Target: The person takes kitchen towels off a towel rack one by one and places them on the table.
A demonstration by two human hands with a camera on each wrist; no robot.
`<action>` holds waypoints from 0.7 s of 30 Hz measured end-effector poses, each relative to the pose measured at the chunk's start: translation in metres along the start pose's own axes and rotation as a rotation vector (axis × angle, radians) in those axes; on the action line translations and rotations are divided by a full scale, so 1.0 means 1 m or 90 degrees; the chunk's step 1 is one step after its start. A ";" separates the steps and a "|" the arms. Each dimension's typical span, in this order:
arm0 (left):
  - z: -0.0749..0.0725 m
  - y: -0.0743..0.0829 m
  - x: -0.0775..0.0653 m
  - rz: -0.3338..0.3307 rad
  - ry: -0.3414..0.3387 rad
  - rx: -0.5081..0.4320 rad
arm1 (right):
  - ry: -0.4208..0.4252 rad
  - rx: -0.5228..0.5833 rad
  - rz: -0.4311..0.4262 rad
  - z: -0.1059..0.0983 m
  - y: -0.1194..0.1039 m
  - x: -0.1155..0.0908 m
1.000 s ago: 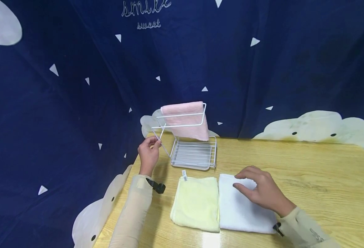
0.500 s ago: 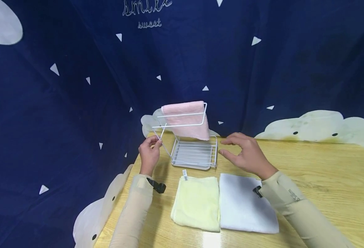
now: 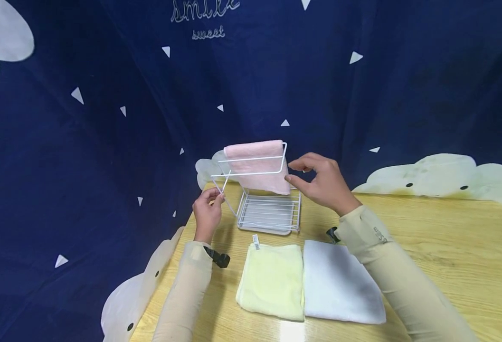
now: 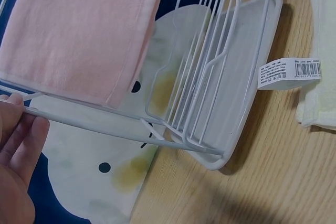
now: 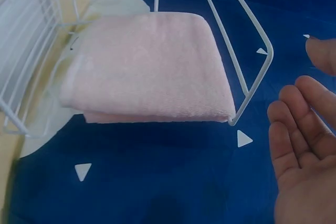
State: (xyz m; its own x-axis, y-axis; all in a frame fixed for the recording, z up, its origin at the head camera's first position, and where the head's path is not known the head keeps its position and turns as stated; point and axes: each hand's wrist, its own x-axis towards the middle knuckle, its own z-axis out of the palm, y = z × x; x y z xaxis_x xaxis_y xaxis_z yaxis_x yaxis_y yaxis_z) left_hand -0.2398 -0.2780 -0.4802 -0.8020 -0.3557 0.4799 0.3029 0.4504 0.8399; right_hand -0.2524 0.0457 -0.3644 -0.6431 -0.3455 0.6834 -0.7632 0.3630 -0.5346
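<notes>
A white wire rack (image 3: pixel 248 175) stands on the table with a pale pink towel (image 3: pixel 254 150) draped over its rear top bar. My left hand (image 3: pixel 207 216) pinches the rack's left side wire between thumb and fingers, as the left wrist view also shows. Just right of the rack's upper end is my right hand (image 3: pixel 325 184), its thumb and fingers spread apart. In the right wrist view a gap separates the right hand (image 5: pixel 304 145) from the rack's upper wire frame (image 5: pixel 257 24) and the hanging towel (image 5: pixel 147 66).
A folded yellow towel (image 3: pixel 272 282) with a printed tag (image 3: pixel 256 242) lies in front of the rack. Beside it lies a folded white towel (image 3: pixel 336 287), partly under the right forearm. The rack's grey-white tray (image 3: pixel 268 231) rests on the wooden table (image 3: pixel 443 266). A dark blue curtain (image 3: pixel 251 85) hangs behind.
My right hand has moved from over the white towel, forward and up, to beside the rack's upper right end. The left hand keeps its grip on the rack.
</notes>
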 end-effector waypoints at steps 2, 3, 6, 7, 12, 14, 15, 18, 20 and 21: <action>0.000 -0.001 0.000 0.002 -0.003 0.000 | -0.001 0.005 0.003 0.002 -0.001 0.007; -0.001 -0.001 0.001 0.002 -0.004 0.000 | -0.002 0.007 0.003 0.004 -0.001 0.011; -0.001 -0.002 0.001 0.002 -0.006 0.005 | -0.007 0.011 0.008 0.009 -0.001 0.022; -0.001 -0.002 0.001 0.001 -0.006 0.007 | -0.008 0.013 0.008 0.011 -0.001 0.025; -0.002 -0.003 0.000 -0.007 -0.003 0.010 | -0.020 0.021 0.010 0.021 -0.004 0.042; -0.001 -0.003 0.000 -0.006 -0.002 0.007 | -0.028 0.021 0.011 0.024 -0.006 0.049; -0.001 -0.003 -0.001 -0.004 -0.001 0.005 | -0.031 0.019 0.009 0.025 -0.005 0.053; 0.000 -0.003 -0.001 0.003 0.003 0.004 | -0.046 0.014 0.006 0.030 -0.005 0.062; 0.001 -0.004 -0.001 0.009 0.003 0.003 | -0.061 0.007 0.009 0.032 -0.004 0.068; 0.001 -0.004 -0.001 0.013 0.002 0.004 | -0.070 0.001 0.013 0.033 -0.004 0.071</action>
State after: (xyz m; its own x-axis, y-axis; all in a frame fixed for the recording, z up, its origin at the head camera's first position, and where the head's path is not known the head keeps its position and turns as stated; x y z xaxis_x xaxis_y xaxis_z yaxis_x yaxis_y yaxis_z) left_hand -0.2404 -0.2785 -0.4844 -0.7940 -0.3490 0.4978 0.3158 0.4629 0.8282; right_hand -0.2969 -0.0092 -0.3304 -0.6620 -0.4310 0.6132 -0.7495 0.3703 -0.5488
